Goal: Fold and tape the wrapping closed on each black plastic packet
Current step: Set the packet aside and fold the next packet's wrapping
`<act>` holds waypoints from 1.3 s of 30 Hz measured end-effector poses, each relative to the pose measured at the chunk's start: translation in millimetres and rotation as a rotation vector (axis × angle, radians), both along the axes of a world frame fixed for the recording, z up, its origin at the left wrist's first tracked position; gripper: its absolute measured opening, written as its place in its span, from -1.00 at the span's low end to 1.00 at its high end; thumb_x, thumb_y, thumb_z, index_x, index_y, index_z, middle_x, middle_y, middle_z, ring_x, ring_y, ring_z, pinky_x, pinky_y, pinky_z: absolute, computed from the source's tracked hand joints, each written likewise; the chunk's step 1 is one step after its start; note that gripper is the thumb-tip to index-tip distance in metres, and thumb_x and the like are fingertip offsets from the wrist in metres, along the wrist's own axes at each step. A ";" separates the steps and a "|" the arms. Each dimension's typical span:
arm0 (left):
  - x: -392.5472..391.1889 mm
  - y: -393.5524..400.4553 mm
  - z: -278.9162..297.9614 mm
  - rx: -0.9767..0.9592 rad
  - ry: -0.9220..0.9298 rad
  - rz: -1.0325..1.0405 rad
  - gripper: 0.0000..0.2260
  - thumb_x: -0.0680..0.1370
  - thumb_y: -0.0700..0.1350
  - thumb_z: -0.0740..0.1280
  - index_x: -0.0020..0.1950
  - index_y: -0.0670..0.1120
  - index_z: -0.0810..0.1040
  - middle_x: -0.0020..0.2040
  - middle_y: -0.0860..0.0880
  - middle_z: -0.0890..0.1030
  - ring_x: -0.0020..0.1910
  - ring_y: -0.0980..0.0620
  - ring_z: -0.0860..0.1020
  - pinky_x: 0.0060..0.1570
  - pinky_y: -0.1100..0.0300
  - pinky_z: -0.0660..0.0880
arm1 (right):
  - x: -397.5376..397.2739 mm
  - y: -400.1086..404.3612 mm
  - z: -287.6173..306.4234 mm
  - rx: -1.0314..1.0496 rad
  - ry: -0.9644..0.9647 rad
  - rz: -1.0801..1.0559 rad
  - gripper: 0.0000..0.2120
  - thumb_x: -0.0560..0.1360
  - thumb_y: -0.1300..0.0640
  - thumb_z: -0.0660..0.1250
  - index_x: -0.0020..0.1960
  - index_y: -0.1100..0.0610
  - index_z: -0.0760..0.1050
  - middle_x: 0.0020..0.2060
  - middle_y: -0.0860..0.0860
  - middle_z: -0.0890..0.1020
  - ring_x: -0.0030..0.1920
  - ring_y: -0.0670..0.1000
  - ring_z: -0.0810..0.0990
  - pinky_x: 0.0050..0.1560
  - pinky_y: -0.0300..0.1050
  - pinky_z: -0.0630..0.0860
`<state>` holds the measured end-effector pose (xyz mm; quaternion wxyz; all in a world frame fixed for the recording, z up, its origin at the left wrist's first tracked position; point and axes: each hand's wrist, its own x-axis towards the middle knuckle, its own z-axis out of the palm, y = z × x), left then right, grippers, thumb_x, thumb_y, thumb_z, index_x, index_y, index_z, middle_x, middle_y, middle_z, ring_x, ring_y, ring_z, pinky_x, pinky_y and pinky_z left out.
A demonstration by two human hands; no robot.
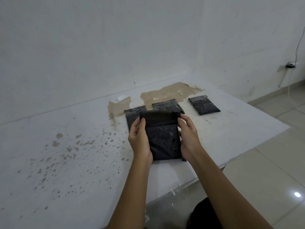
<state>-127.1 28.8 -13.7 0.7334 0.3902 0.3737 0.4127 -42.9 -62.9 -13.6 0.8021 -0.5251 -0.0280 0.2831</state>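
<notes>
Head view: both hands hold a black packet

Left hand [140, 140] and right hand [188, 136] reach forward, fingers [142, 121] pinching the folded top flap of the black plastic packet [163, 142], held above the worktop [66, 146] near its right edge.

held packet [163, 142] before three packets [204, 104] on table [66, 146]

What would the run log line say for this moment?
step: folding flap | left hand: holds packet | right hand: pinches flap | table: three more packets behind
</notes>
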 end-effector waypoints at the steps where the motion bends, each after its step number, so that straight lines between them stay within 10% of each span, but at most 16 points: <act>1: 0.0 -0.1 -0.1 -0.003 0.000 0.011 -0.89 0.61 -0.07 0.41 0.10 0.11 0.66 0.13 0.03 0.70 0.21 0.05 0.62 0.35 0.05 0.51 | 0.7 0.0 -2.1 0.004 -0.001 -0.002 -0.84 0.66 0.08 0.25 0.15 -0.03 0.59 -0.05 0.01 0.68 -0.13 -0.02 0.64 -0.33 -0.16 0.58; 12: -0.2 -0.7 -11.9 0.040 0.013 0.093 -0.85 0.61 -0.18 0.30 -0.10 -0.10 0.64 -0.23 0.08 0.59 -0.15 0.12 0.54 -0.13 0.23 0.48 | 2.0 1.4 -6.3 0.048 0.038 0.021 -0.85 0.58 0.01 0.27 -0.01 0.05 0.56 -0.05 0.00 0.60 -0.10 0.02 0.58 -0.22 -0.07 0.58; 22: 5.7 4.8 -19.5 0.094 0.186 0.057 -0.72 0.54 0.12 0.38 -0.20 -0.07 0.61 -0.19 -0.07 0.59 -0.14 -0.04 0.55 -0.08 0.02 0.50 | 0.9 2.3 -18.8 0.004 -0.154 -0.040 -0.76 0.47 0.17 0.52 0.07 0.04 0.54 0.09 0.10 0.64 -0.03 0.07 0.69 -0.16 -0.07 0.66; 29: -5.9 6.0 -30.1 0.280 0.290 -0.103 -0.71 0.53 0.00 0.50 0.21 0.10 0.52 0.12 0.06 0.60 0.08 0.09 0.61 0.04 0.15 0.59 | 1.8 -0.1 -26.7 -0.109 -0.269 -0.088 -0.67 0.46 0.11 0.54 0.14 -0.06 0.50 0.07 0.04 0.64 -0.01 0.07 0.70 -0.07 0.04 0.70; 39: -2.5 0.0 -40.4 0.279 0.225 0.006 -0.66 0.58 -0.01 0.45 0.36 0.04 0.58 0.12 0.17 0.61 0.10 0.25 0.58 -0.01 0.35 0.54 | -11.1 -3.9 -45.1 -0.274 -0.727 -0.225 -0.73 0.55 0.15 0.43 0.23 0.05 0.51 0.05 -0.08 0.60 -0.01 -0.29 0.59 -0.07 -0.42 0.53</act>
